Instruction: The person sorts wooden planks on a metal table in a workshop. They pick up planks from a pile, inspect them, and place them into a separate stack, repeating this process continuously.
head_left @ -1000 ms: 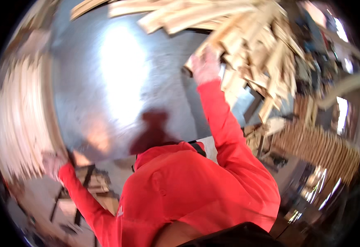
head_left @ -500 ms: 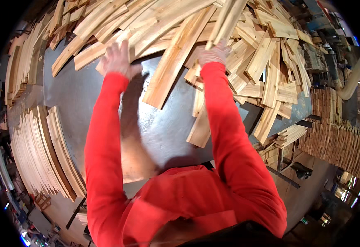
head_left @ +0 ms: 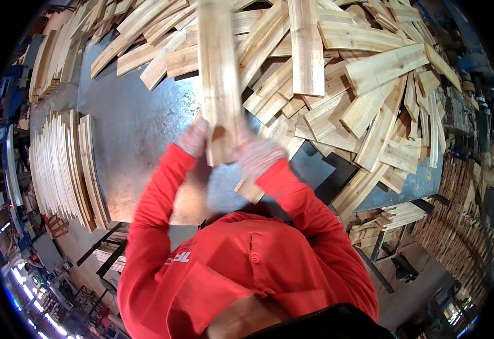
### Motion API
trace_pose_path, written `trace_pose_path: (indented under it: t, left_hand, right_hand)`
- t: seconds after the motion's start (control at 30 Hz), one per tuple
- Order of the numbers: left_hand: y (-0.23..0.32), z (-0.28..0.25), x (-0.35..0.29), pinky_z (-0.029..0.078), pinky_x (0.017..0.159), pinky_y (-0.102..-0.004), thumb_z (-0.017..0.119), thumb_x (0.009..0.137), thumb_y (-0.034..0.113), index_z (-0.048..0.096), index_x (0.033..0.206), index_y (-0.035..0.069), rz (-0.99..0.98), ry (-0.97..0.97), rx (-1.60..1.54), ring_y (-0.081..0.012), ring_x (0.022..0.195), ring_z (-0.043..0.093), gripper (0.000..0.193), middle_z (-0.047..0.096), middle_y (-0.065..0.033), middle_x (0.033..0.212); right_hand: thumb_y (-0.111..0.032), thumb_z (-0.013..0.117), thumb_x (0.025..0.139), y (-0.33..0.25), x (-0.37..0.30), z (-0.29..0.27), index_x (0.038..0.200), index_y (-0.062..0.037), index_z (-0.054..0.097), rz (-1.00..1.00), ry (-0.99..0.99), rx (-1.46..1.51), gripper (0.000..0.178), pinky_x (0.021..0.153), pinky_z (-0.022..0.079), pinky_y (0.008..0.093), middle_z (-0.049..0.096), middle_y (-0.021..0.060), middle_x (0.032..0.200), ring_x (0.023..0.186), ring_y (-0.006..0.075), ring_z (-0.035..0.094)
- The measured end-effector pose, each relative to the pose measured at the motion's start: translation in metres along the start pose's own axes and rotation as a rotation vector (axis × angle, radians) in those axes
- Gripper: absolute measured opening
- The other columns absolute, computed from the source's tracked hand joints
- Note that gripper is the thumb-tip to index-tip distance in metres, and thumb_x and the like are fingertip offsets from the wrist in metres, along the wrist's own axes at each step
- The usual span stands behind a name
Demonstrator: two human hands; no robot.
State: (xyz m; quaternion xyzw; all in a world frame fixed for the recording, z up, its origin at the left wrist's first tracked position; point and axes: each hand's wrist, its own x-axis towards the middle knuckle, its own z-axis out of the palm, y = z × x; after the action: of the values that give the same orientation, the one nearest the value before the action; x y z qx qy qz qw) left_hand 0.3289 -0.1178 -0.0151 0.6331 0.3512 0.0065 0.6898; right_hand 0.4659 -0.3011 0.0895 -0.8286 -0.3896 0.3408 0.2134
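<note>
A long pale wooden board, blurred by motion, points away from me above the table. Its near end, with a dark knot, is between my hands. My left hand, in a light glove, is closed at the board's left edge. On the right edge, my right hand, gloved too, grips the same end; its fingertips are smeared. Under and beside my right hand, another short board end lies on the metal tabletop.
A jumbled heap of loose boards covers the table's far and right parts. At the left, boards stand in a neat row. Stacked wood is at the right, beside a metal rack carrying more pieces.
My hands were apart, reaching forward among the boards. Now they are drawn back and closer together, holding one board between them. Several boards in the heap lie differently, and the view has shifted.
</note>
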Motion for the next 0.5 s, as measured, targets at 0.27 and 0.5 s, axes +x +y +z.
trace_pose_path:
  t: [0.27,0.5]
  left_hand:
    - [-0.03,0.074,-0.017,0.051,0.089,-0.0333,0.07,0.084,0.014,0.058,0.124,-0.003,-0.166,0.049,-0.602,-0.02,0.097,0.065,0.045,0.067,-0.0081,0.107]
    - [-0.06,0.034,-0.038,0.052,0.082,-0.0329,0.072,0.086,0.031,0.06,0.121,0.0,-0.059,0.19,-0.769,-0.0179,0.088,0.064,0.049,0.068,-0.0066,0.1]
  right_hand:
    - [-0.054,0.072,0.07,0.023,0.088,-0.116,0.152,-0.0027,0.02,0.312,0.598,-0.262,0.109,0.117,0.022,0.0449,0.03,0.0295,0.149,0.136,0.044,0.033]
    - [-0.02,0.085,0.07,0.0,0.056,-0.012,0.146,0.001,0.031,0.361,0.312,0.224,0.096,0.099,0.051,0.043,0.042,0.0239,0.142,0.121,0.036,0.054]
